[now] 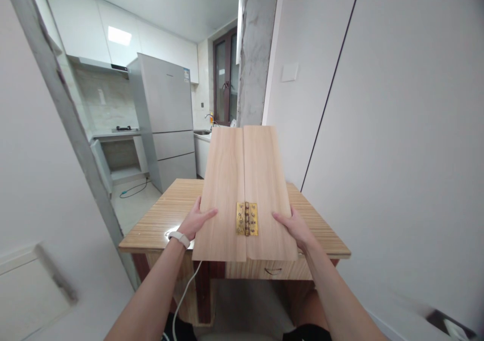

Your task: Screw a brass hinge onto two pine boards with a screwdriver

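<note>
Head view is showing two hinged boards (245, 189) filling the centre of the frame, above the table (159, 220). Left hand (194, 221) and right hand (297, 226) are gripping their outer edges, brass hinge (247, 219) sitting between them.

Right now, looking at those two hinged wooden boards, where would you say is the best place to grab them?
Probably by the two long outer edges, one hand from each side, as the left hand and right hand do now. The hinged boards are joined only by a brass hinge at the middle seam, so gripping one board alone would likely let the other swing. Holding near the hinge's level, above the table, keeps both flat.
</note>
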Demonstrator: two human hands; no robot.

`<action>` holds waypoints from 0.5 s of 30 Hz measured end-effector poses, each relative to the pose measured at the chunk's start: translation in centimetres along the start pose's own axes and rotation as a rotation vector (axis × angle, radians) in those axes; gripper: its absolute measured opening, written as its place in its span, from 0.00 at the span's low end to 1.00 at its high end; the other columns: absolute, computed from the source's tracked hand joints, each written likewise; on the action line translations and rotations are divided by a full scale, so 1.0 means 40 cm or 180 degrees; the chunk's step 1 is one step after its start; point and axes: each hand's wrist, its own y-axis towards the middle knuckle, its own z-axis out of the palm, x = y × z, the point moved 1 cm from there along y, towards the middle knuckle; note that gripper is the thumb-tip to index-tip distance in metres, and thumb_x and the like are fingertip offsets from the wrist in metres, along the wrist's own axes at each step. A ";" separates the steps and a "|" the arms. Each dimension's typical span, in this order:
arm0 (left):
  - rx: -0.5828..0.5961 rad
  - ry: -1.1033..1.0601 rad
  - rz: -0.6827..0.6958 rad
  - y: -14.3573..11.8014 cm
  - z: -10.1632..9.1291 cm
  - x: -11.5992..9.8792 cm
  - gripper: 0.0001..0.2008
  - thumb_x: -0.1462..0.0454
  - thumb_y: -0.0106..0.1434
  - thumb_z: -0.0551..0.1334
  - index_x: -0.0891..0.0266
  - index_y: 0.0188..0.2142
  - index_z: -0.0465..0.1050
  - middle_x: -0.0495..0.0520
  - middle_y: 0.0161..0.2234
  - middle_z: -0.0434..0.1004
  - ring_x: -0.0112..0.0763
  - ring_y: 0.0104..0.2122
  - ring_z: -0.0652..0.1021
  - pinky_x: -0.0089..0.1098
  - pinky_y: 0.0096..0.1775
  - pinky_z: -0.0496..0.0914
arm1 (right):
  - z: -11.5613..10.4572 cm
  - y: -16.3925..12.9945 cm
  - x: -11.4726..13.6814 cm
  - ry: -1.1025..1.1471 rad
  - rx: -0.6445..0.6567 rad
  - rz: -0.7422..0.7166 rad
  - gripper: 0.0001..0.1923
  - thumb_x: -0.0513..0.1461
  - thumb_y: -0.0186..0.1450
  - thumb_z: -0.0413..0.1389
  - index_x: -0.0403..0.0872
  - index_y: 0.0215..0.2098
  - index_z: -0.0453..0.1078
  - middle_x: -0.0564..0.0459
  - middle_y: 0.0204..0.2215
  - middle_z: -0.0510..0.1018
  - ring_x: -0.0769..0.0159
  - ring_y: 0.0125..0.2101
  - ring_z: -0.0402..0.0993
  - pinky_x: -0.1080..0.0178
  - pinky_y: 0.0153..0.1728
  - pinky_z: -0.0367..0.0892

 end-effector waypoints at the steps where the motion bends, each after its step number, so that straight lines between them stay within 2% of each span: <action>1: 0.0056 -0.0016 0.0070 -0.008 0.003 -0.016 0.40 0.57 0.54 0.77 0.57 0.60 0.60 0.65 0.54 0.77 0.44 0.47 0.82 0.43 0.47 0.79 | 0.002 -0.004 0.004 0.0073 -0.0026 -0.0009 0.35 0.48 0.54 0.72 0.48 0.56 0.67 0.42 0.51 0.81 0.52 0.46 0.81 0.55 0.43 0.79; 5: 0.0166 0.0019 0.0236 -0.032 0.015 -0.068 0.43 0.57 0.53 0.77 0.57 0.63 0.57 0.64 0.54 0.77 0.45 0.48 0.82 0.43 0.48 0.79 | 0.010 -0.021 0.022 0.0272 -0.0040 -0.0073 0.39 0.48 0.52 0.73 0.46 0.57 0.66 0.41 0.49 0.81 0.50 0.44 0.82 0.54 0.43 0.79; 10: 0.0082 0.0132 0.0358 -0.049 0.027 -0.106 0.45 0.55 0.52 0.76 0.58 0.63 0.56 0.63 0.55 0.77 0.46 0.50 0.81 0.43 0.50 0.78 | 0.018 -0.038 0.066 0.0168 -0.0090 -0.0223 0.38 0.49 0.52 0.72 0.47 0.56 0.67 0.41 0.50 0.81 0.48 0.47 0.80 0.52 0.46 0.78; 15: -0.0060 0.0352 0.0535 -0.058 0.046 -0.144 0.42 0.53 0.54 0.75 0.58 0.62 0.57 0.63 0.56 0.76 0.45 0.50 0.81 0.41 0.49 0.78 | 0.028 -0.060 0.131 0.0044 -0.0158 -0.0392 0.39 0.50 0.53 0.71 0.47 0.58 0.66 0.41 0.51 0.80 0.48 0.48 0.80 0.51 0.47 0.78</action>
